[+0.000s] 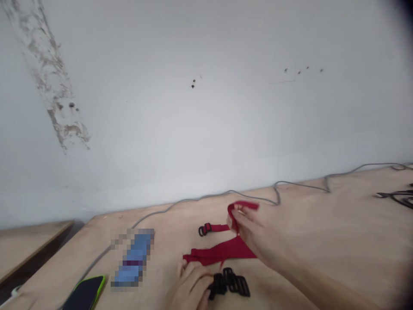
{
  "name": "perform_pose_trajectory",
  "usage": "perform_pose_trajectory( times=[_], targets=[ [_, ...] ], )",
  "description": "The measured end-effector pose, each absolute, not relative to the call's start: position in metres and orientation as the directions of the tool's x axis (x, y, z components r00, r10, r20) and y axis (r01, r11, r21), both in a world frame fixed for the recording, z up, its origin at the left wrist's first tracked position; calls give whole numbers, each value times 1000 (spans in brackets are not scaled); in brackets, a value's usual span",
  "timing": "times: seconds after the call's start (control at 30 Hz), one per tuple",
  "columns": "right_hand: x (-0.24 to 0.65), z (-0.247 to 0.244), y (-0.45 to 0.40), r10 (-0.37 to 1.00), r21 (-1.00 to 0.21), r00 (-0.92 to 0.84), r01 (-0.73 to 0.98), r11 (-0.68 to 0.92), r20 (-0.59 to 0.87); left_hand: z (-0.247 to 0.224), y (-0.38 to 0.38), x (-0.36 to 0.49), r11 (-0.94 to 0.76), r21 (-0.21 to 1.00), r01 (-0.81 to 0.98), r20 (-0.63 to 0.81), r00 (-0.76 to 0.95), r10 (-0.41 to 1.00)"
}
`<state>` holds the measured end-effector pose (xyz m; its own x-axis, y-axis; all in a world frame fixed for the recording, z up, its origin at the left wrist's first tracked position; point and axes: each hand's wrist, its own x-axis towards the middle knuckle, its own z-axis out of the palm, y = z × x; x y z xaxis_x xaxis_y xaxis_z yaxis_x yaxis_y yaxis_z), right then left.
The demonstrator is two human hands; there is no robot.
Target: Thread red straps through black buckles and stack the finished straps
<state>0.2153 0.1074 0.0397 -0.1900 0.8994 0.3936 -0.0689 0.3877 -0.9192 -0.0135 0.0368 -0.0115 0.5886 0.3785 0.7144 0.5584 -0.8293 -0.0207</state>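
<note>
My right hand [250, 230] is closed in a pinch on a red webbing strap [245, 204], with a folded length raised off the table. The strap's lower run [216, 253] lies across the wood below that hand. Past my right fingers, a thinner red piece carries a black plastic slider buckle [204, 229]. At the bottom, my left hand [193, 286] has its fingers curled at the left end of the lower strap. Several loose black buckles [230, 282] lie against its right side, partly covered by the fingers. Motion blurs both hands slightly.
A phone in a lime-green case [85, 292] lies at the lower left. Beside it is a pixelated blue item [135, 258]. A grey cable [230, 191] runs along the wall edge of the wooden table [338, 241]. Dark cables [400, 197] sit at far right.
</note>
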Motion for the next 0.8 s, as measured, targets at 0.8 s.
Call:
perform_pose_trajectory(
  times=[0.8],
  targets=[
    [203, -1, 189, 854, -456, -467, 724, 518, 229, -14, 41, -11, -765, -79, 639, 757, 537, 371]
  ],
)
